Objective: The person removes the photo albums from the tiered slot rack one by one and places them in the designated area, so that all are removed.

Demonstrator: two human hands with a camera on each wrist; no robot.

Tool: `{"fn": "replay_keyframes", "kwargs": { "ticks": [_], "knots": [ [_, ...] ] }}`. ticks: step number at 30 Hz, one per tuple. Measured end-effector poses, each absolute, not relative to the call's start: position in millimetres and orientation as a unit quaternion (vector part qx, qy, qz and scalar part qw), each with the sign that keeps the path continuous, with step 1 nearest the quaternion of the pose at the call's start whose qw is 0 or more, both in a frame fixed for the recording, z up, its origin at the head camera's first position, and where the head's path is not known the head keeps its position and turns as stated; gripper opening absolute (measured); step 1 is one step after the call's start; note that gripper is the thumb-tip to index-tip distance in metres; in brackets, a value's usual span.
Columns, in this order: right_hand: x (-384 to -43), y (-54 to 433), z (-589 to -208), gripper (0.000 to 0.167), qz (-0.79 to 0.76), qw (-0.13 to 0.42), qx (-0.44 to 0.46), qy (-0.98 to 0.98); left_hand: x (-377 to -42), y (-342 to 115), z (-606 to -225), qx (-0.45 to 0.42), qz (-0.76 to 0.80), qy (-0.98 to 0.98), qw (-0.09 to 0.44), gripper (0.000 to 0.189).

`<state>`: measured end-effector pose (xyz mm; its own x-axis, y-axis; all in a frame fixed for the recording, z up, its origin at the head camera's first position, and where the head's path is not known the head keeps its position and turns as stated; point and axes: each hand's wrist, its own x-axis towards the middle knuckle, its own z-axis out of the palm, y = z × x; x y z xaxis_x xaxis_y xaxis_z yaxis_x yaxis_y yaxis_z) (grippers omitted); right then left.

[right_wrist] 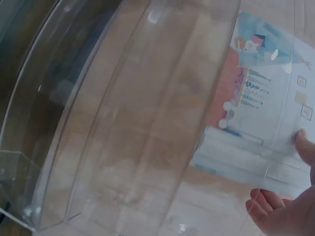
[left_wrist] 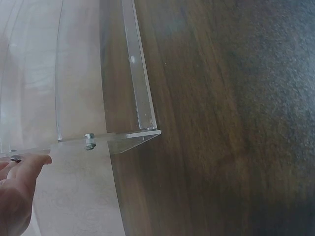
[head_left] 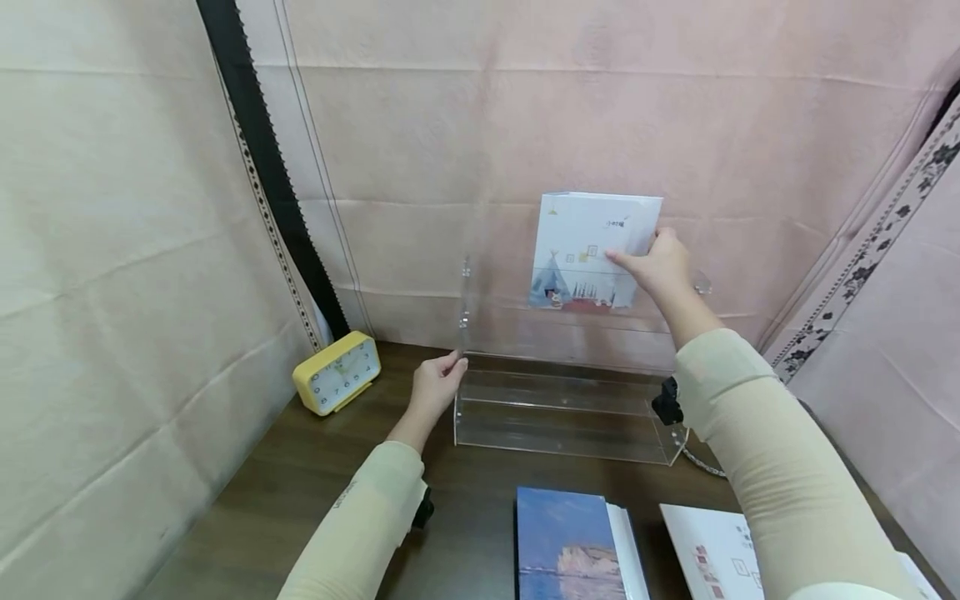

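My right hand (head_left: pixel 666 265) grips the right edge of a pale blue-and-white book (head_left: pixel 573 229), thumb on its illustrated front cover. The book stands upright within the back upper part of a clear acrylic display rack (head_left: pixel 555 429). In the right wrist view, the book's (right_wrist: pixel 283 123) spine faces the fingers and its lower edge overlaps a clear panel. My left hand (head_left: pixel 433 387) pinches the rack's left side panel. Up close in the left wrist view, the fingers of that hand (left_wrist: pixel 19 191) lie at the panel's edge, beside a metal bolt (left_wrist: pixel 89 141).
A yellow clock (head_left: pixel 337 373) stands on the wooden table left of the rack. In front lie a blue-covered book (head_left: pixel 562 533) and, partly under my right sleeve, a white book (head_left: pixel 708 546). Pale cloth (head_left: pixel 390 150) hangs behind and on both sides.
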<state>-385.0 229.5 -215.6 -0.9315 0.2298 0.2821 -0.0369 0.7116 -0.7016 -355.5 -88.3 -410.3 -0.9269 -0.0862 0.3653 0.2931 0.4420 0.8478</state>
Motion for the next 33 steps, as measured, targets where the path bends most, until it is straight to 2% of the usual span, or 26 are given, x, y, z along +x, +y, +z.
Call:
{"fn": "replay_keyframes", "kwargs": {
  "ticks": [6, 16, 22, 28, 33],
  "knots": [
    [-389.5, 216.3, -201.9, 0.074, 0.381, 0.194, -0.033, -0.904, -354.6, -88.1, -410.8, -0.065, -0.52, -0.832, 0.183, 0.031],
    [-399.5, 173.7, -171.0, 0.068, 0.388, 0.205, 0.063, -0.897, -355.6, -83.5, -408.5, -0.068, -0.524, -0.83, 0.179, 0.031],
    [-396.6, 164.4, -169.0, 0.064, 0.386, 0.222, 0.084, -0.892, -356.1, -83.1, -407.7, -0.069, -0.518, -0.831, 0.189, 0.03],
    [-390.7, 164.5, -172.3, 0.061, 0.399, 0.26, 0.128, -0.87, -355.9, -84.8, -409.1, -0.073, -0.516, -0.831, 0.193, 0.029],
    [-383.1, 161.7, -158.6, 0.057, 0.39, 0.308, 0.175, -0.85, -357.1, -88.2, -409.2, -0.068, -0.522, -0.83, 0.186, 0.029]
  ]
}}
